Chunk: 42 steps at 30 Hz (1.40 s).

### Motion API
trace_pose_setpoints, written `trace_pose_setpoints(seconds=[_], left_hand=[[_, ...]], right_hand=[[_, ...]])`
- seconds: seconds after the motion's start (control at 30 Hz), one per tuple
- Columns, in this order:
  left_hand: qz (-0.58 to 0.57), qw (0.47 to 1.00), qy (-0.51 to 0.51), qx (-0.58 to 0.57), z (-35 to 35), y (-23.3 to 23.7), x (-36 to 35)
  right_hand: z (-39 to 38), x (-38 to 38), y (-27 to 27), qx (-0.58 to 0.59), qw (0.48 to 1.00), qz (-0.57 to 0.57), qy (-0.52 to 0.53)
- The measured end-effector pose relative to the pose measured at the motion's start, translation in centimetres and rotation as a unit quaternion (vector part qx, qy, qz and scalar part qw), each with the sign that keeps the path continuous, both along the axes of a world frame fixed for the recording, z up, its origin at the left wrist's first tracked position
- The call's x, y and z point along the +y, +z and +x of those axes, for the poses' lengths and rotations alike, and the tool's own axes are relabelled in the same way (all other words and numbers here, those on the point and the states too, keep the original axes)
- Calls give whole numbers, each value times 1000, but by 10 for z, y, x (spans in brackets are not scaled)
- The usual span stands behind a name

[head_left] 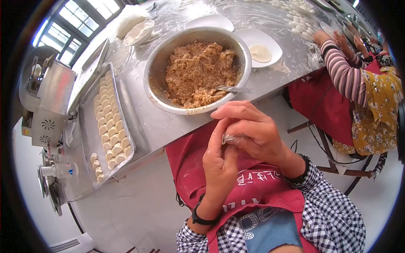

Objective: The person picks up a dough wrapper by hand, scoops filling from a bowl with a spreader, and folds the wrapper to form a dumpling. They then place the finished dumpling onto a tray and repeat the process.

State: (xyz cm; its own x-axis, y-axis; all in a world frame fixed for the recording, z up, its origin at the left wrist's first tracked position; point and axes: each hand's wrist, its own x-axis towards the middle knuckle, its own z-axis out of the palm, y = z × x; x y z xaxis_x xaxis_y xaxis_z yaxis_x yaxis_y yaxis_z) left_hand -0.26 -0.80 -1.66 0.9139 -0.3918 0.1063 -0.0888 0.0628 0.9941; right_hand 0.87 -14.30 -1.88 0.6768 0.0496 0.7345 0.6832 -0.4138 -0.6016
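My left hand (221, 158) and my right hand (257, 135) meet in front of my red apron, just below the near rim of a steel bowl. Both are closed, pinching a small pale dumpling (228, 138) between the fingertips; most of it is hidden by my fingers. Brown minced filling (200, 69) is heaped in the large steel bowl (154, 99). A flat metal spreader (236, 89) rests in the filling, its end sticking out over the right rim. Behind the bowl, a round dough wrapper (260, 53) lies on a white plate (275, 59).
A metal tray (90, 130) with rows of pale dumplings stands left of the bowl. A flour bowl (139, 33) and another white plate (209, 21) are farther back. To the right, a co-worker's striped sleeve (344, 76) reaches over the floured steel table (162, 133).
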Motion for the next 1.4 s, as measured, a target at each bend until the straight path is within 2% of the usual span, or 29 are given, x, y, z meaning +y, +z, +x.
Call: trace_pose_setpoints(seconds=[0.1, 0.17, 0.23, 0.33, 0.53, 0.6, 0.63, 0.7, 0.8, 0.97, 1.1, 1.23, 1.27, 1.33, 1.4], left_hand=[[30, 999, -30, -18, 4, 4, 4], [6, 1000, -18, 9, 2, 6, 3], [-18, 999, -6, 36, 1, 7, 3], [-11, 998, -13, 54, 1, 9, 5], [-16, 997, -13, 70, 2, 3, 6], [-89, 983, -50, 154, 4, 6, 8], [-89, 983, -50, 153, 5, 5, 9], [-252, 920, -98, 283, 6, 1, 10], [-291, 904, -107, 296, 6, -1, 12], [-310, 894, -112, 304, 7, -4, 16], [-294, 892, -79, 335, 7, -2, 13], [-314, 879, -107, 341, 10, -11, 18], [-299, 890, -107, 328, 10, -13, 19], [-283, 900, -106, 315, 9, -12, 19], [-268, 899, -83, 336, 8, -4, 16]], right_hand=[[1, -3, 0, -4, 1000, -22, 17], [0, -3, 0, 3, 999, -22, 24], [-3, 1, 1, 48, 998, 34, 31], [-2, -4, -1, 50, 996, 29, 68], [-8, 0, -10, 96, 986, 123, 59], [-11, 3, -10, 94, 985, 135, 47], [-12, 4, -10, 94, 984, 147, 35], [-14, 7, -10, 94, 981, 166, 32], [-13, 9, -11, 86, 981, 170, 21], [-15, 14, -8, 109, 976, 189, 14], [-11, 8, -12, 76, 988, 126, 39], [-8, 5, -11, 35, 996, 68, 52], [-8, 6, -9, 35, 996, 68, 52], [-10, 9, -5, 95, 983, 146, 60], [-9, 3, -7, 103, 984, 121, 82]])
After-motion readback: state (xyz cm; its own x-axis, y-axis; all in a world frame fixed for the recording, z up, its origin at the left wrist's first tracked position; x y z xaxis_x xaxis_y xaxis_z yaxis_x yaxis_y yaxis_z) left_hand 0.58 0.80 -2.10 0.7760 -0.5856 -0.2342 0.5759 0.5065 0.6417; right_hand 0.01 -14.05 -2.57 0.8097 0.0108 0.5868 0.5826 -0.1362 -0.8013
